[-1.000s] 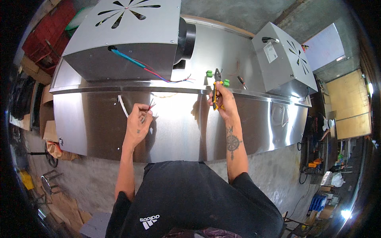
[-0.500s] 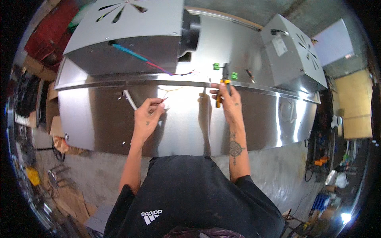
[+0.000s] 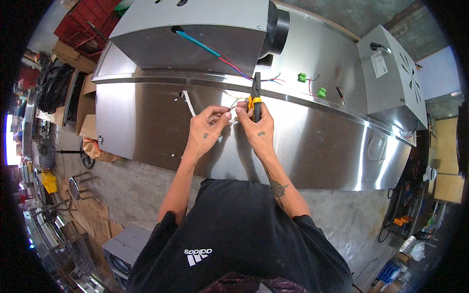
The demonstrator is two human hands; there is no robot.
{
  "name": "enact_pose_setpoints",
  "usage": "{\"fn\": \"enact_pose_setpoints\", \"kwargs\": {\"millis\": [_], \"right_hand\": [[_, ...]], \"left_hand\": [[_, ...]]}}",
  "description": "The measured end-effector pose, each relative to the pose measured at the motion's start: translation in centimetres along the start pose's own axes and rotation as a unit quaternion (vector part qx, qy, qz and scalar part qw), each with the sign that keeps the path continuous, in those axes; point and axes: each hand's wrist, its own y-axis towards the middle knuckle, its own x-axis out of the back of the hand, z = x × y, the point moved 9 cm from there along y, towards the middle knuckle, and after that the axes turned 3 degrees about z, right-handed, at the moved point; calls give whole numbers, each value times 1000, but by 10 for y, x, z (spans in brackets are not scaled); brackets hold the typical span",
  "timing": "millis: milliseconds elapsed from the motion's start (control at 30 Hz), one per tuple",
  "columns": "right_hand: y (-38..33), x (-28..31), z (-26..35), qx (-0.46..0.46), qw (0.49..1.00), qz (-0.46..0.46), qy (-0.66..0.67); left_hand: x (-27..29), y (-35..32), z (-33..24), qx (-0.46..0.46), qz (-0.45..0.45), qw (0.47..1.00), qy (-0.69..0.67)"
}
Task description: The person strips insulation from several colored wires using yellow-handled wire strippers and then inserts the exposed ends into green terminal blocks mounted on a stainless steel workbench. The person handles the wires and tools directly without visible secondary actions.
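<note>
My left hand [image 3: 207,131] is closed on a white-sheathed cable [image 3: 187,102], whose sheath sticks out to the upper left. Thin dark and reddish wires [image 3: 233,104] show at its fingertips. Close beside it, my right hand [image 3: 257,126] grips pliers [image 3: 256,88] with yellow-and-black handles, jaws pointing away from me. The right thumb and a fingertip also come up to the thin wires; whether they pinch them I cannot tell. Beyond the pliers, red, blue and dark wires [image 3: 236,68] run from a teal sleeve [image 3: 196,43] that leaves a grey metal box [image 3: 195,51].
Both hands are over a stainless steel bench [image 3: 151,117] with a raised ridge across it. Two green connectors [image 3: 302,77] with short wires and a slim dark tool [image 3: 341,95] lie beyond the ridge. A second grey box [image 3: 391,83] stands right. Small white scraps lie left.
My right hand has brought the pliers in beside my left hand, and its fingertips now come up to the wires. The whole view has also shifted.
</note>
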Motion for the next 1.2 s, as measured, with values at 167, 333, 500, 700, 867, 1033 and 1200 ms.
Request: {"fn": "enact_pose_setpoints", "kwargs": {"millis": [167,333,500,700,867,1033,1200], "right_hand": [[6,-3,1,20,999,-16,20],[1,4,-1,0,998,-18,68],[-2,14,-4,31,999,-41,13],[-6,10,-11,33,997,-40,51],[-5,13,-14,-15,999,-23,38],[-7,12,-19,-13,999,-26,41],[-4,12,-15,-29,999,-19,28]], "left_hand": [[3,-2,-18,-19,0,997,72],[-2,-44,-125,-271,-47,945,179],[-55,-131,-247,-260,269,761,-530],[-70,-167,-270,-256,194,520,-792],[-70,-174,-267,-273,231,499,-789],[-66,-169,-259,-270,209,538,-771],[-58,-156,-270,-302,207,520,-772]]}}
